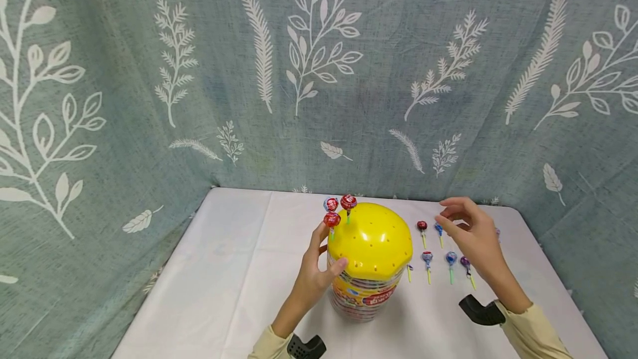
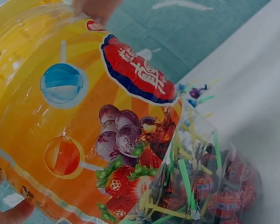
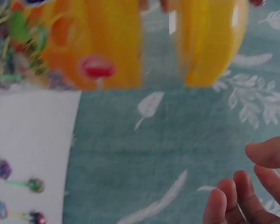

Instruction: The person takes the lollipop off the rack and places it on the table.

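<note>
A clear plastic candy jar [image 1: 366,299] with a domed yellow lid [image 1: 374,240] stands upright on the table, a colourful label around its body. My left hand [image 1: 315,270] grips it near the lid, thumb on the near side and fingers at the left. Three lollipops stick up from holes in the lid, one a red lollipop [image 1: 348,202]. In the left wrist view, more wrapped lollipops [image 2: 219,196] fill the jar's lower part. My right hand [image 1: 471,231], holding nothing, hovers over the right side, thumb and fingertips apart in the right wrist view.
Several loose lollipops lie in rough rows right of the jar, among them a dark red lollipop [image 1: 422,226] and a blue lollipop [image 1: 451,258]. A white cloth covers the table [image 1: 199,292]. Behind it hangs a grey-green leaf-patterned curtain [image 1: 369,143].
</note>
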`<action>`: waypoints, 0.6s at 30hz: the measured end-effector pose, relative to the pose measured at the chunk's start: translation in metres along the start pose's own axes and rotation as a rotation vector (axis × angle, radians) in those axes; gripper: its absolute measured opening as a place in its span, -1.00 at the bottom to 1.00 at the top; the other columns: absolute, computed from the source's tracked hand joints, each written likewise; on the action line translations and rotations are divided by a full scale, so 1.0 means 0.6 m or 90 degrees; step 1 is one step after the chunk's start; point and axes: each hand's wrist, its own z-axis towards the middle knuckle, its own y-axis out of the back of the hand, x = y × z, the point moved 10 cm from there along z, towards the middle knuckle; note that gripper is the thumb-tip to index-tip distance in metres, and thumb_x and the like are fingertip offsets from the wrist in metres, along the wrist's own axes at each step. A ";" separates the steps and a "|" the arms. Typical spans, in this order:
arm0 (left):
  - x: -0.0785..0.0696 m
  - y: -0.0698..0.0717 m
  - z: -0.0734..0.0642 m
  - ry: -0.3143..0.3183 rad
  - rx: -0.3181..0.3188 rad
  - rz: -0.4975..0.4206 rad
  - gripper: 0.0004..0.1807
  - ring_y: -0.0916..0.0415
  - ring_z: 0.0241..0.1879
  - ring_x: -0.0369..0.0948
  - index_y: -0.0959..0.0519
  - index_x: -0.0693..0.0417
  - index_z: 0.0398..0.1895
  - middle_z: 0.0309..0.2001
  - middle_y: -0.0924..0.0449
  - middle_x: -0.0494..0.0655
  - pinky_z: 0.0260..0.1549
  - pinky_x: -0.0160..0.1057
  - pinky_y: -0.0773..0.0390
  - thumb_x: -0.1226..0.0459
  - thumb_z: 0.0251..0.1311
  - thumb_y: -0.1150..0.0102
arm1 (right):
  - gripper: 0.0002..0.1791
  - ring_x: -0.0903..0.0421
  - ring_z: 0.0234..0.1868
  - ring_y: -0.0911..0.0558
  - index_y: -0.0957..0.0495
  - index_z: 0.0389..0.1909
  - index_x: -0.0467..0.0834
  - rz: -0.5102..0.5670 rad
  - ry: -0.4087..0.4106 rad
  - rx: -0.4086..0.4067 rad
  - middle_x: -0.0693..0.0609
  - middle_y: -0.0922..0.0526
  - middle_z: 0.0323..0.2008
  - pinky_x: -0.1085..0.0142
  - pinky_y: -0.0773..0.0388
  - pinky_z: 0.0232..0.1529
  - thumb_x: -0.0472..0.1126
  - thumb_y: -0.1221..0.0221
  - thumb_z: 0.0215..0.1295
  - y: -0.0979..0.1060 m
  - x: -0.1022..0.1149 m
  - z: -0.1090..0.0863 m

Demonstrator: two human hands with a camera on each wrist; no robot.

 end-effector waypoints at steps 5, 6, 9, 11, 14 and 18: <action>0.000 0.001 0.000 -0.003 -0.002 0.006 -0.19 -0.09 0.36 -0.07 -0.01 -0.20 0.45 0.40 -0.13 -0.11 0.18 0.15 -0.26 -0.02 0.13 -0.08 | -0.69 0.23 -0.29 -0.56 -0.50 -0.01 -0.18 0.068 0.025 0.020 -0.05 -0.57 -0.25 0.48 -0.51 -0.34 -0.27 -0.23 0.22 -0.004 0.053 0.005; -0.001 0.001 0.000 -0.004 -0.002 0.005 -0.19 -0.09 0.36 -0.07 -0.02 -0.21 0.44 0.40 -0.13 -0.11 0.18 0.14 -0.26 -0.02 0.13 -0.08 | -0.69 0.22 -0.28 -0.56 -0.50 -0.01 -0.18 0.079 0.029 0.023 -0.06 -0.57 -0.24 0.48 -0.51 -0.33 -0.28 -0.23 0.22 -0.005 0.063 0.006; -0.002 0.000 0.001 -0.004 0.000 0.003 -0.20 -0.08 0.36 -0.09 -0.02 -0.22 0.44 0.41 -0.12 -0.13 0.18 0.14 -0.26 -0.02 0.13 -0.08 | -0.68 0.20 -0.25 -0.57 -0.50 -0.01 -0.19 0.110 0.041 0.033 -0.08 -0.56 -0.23 0.47 -0.52 -0.29 -0.31 -0.24 0.21 -0.009 0.088 0.010; -0.002 0.000 0.001 -0.005 0.000 0.002 -0.19 -0.08 0.37 -0.09 -0.02 -0.23 0.44 0.41 -0.12 -0.14 0.19 0.14 -0.26 -0.02 0.13 -0.08 | -0.68 0.19 -0.23 -0.57 -0.50 -0.01 -0.20 0.125 0.052 0.039 -0.09 -0.56 -0.23 0.47 -0.53 -0.28 -0.33 -0.24 0.21 -0.013 0.104 0.013; -0.003 -0.001 0.001 -0.009 0.002 0.000 -0.19 -0.07 0.37 -0.10 -0.01 -0.24 0.44 0.41 -0.11 -0.16 0.19 0.13 -0.26 -0.03 0.13 -0.08 | -0.69 0.18 -0.23 -0.57 -0.50 -0.02 -0.21 0.150 0.067 0.048 -0.11 -0.55 -0.22 0.46 -0.53 -0.28 -0.36 -0.23 0.20 -0.021 0.125 0.017; -0.005 0.000 0.001 -0.012 0.000 -0.003 -0.19 -0.07 0.37 -0.11 -0.01 -0.26 0.44 0.41 -0.11 -0.19 0.18 0.13 -0.27 -0.03 0.13 -0.08 | -0.69 0.16 -0.21 -0.57 -0.50 -0.03 -0.22 0.181 0.086 0.068 -0.13 -0.56 -0.22 0.44 -0.55 -0.26 -0.40 -0.22 0.19 -0.037 0.153 0.023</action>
